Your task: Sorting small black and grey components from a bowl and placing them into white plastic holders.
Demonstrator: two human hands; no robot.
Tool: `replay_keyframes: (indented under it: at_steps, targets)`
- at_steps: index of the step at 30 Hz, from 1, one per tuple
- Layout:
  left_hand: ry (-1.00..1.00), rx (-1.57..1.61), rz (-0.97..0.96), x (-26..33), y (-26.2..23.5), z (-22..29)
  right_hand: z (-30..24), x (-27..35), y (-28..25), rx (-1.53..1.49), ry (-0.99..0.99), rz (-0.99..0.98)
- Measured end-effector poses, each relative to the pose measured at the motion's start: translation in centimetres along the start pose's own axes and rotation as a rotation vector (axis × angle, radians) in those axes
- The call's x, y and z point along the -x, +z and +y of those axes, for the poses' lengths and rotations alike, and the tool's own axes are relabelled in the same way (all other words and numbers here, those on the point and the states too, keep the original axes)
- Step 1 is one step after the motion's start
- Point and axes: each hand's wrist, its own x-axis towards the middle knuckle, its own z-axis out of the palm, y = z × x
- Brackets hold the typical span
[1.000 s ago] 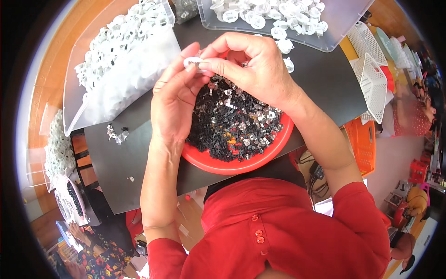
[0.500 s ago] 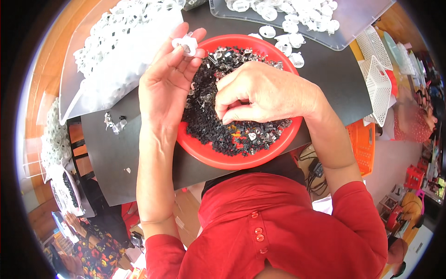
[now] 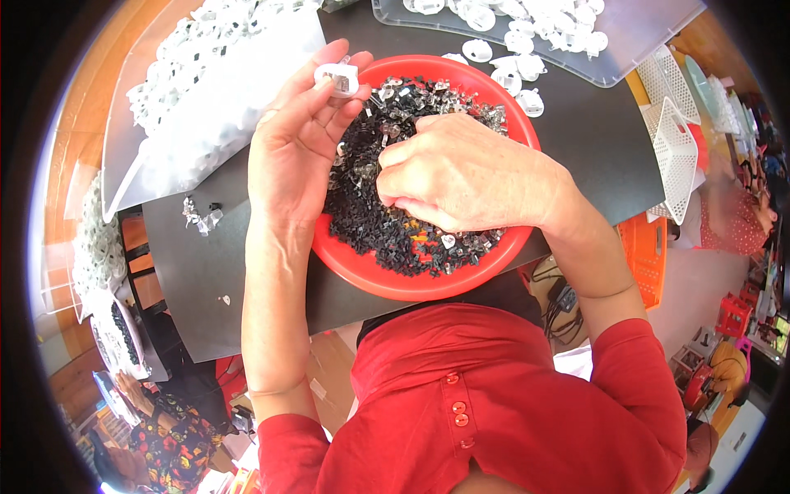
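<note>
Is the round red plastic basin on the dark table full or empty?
Not empty: small black and clear pieces spread across the red basin; how deep they lie, I cannot tell.

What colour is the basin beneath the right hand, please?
The basin is red, seen best along its rim in the head view.

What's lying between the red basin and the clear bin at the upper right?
In the head view, several loose white round pieces lie on the dark tabletop between the red basin and the clear bin.
</note>
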Motion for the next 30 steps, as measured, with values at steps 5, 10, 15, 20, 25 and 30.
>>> replay_keyframes:
  at_steps: [5,10,15,20,25,30]
  targets:
    - [0.004,0.012,0.010,-0.04,0.16,0.03,0.19,0.12,0.11,0.006,0.010,-0.019]
    - [0.007,-0.014,0.017,0.11,0.40,0.17,-0.10,0.07,0.03,-0.010,0.006,-0.073]
    - [0.013,-0.027,0.014,0.19,0.59,0.11,-0.20,0.00,0.10,-0.037,-0.005,-0.095]
    - [0.008,-0.032,0.006,0.08,0.48,0.00,-0.16,-0.08,0.26,-0.060,-0.016,-0.015]
    - [-0.001,-0.046,0.016,0.03,0.32,-0.06,-0.01,-0.06,0.46,-0.069,0.035,-0.082]
    - [-0.016,-0.041,0.006,0.15,0.67,0.00,-0.30,-0.07,0.31,-0.005,0.059,-0.098]
